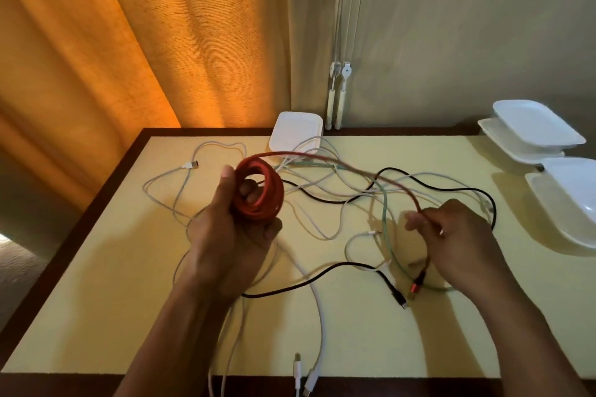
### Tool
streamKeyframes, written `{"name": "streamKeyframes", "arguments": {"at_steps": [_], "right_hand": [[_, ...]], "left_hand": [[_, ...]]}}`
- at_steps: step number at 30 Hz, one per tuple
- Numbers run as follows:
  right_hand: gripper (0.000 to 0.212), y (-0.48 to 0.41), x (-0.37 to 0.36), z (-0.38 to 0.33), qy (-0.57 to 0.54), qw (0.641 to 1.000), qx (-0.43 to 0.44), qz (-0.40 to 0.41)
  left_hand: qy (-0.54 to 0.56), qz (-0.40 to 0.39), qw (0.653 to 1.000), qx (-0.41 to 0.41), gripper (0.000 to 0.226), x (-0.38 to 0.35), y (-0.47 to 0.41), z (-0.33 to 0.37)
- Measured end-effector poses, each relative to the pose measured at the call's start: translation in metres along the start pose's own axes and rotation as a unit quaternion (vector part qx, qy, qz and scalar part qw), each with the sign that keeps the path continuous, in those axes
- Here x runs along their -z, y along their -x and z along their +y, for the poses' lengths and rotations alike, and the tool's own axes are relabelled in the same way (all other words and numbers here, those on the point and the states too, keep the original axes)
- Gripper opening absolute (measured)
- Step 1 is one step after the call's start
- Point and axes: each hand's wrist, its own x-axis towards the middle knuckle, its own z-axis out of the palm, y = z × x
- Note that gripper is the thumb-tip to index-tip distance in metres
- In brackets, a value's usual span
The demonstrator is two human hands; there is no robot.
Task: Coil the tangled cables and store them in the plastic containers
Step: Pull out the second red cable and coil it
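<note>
My left hand [232, 229] grips a red cable coil [261, 192] above the table, fingers through its loops. The loose red strand arcs right to my right hand [454, 235], which pinches it; its red plug [416, 284] hangs below near the tabletop. A tangle of white cables [180, 190], a black cable [322, 279] and a pale green cable [385, 213] lies spread over the yellow table [96, 316]. White plastic containers [535, 132] are stacked at the right edge, with another open one [567, 200] in front of them.
A closed white container [295, 134] stands at the table's back edge with cables draped over it. White plugs [303, 374] hang over the front edge. Orange curtains hang behind on the left; blind cords hang by the wall.
</note>
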Motion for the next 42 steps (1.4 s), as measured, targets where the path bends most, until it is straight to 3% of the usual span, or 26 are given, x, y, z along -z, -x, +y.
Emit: {"name": "streamKeyframes", "arguments": {"at_steps": [3,6,10,16,17,20,22,33,37,42], "right_hand": [[0.038,-0.001,-0.004,-0.019,-0.190,0.977,-0.075,0.055],[0.041,0.001,-0.012,-0.034,-0.407,0.900,-0.148,0.050],[0.035,0.006,-0.014,-0.042,-0.528,0.825,-0.187,0.068],[0.039,0.005,-0.010,-0.043,-0.576,0.788,-0.209,0.063],[0.042,0.005,-0.012,-0.043,-0.560,0.800,-0.206,0.062],[0.051,0.006,-0.018,-0.040,-0.398,0.900,-0.166,0.067],[0.050,0.007,-0.018,-0.039,-0.364,0.916,-0.154,0.072],[0.038,0.004,-0.013,-0.045,-0.573,0.786,-0.232,0.010],[0.035,0.002,-0.011,-0.048,-0.643,0.721,-0.256,-0.026],[0.033,0.005,-0.014,-0.057,-0.688,0.668,-0.275,-0.078]], "left_hand": [[-0.027,-0.012,0.998,0.050,0.034,-0.010,0.004,-0.014],[-0.026,-0.034,0.994,0.097,0.034,-0.016,0.008,-0.030],[-0.038,-0.074,0.987,0.135,0.043,-0.025,0.016,-0.045],[-0.055,-0.124,0.978,0.160,0.044,-0.028,0.022,-0.051],[-0.061,-0.129,0.977,0.161,0.043,-0.028,0.023,-0.051],[-0.092,-0.143,0.974,0.152,0.041,-0.031,0.025,-0.052],[-0.104,-0.145,0.973,0.145,0.040,-0.031,0.024,-0.052],[-0.158,-0.171,0.965,0.116,0.040,-0.029,0.027,-0.052],[-0.129,-0.165,0.969,0.129,0.041,-0.029,0.025,-0.051],[-0.119,-0.174,0.970,0.120,0.041,-0.031,0.028,-0.050]]}}
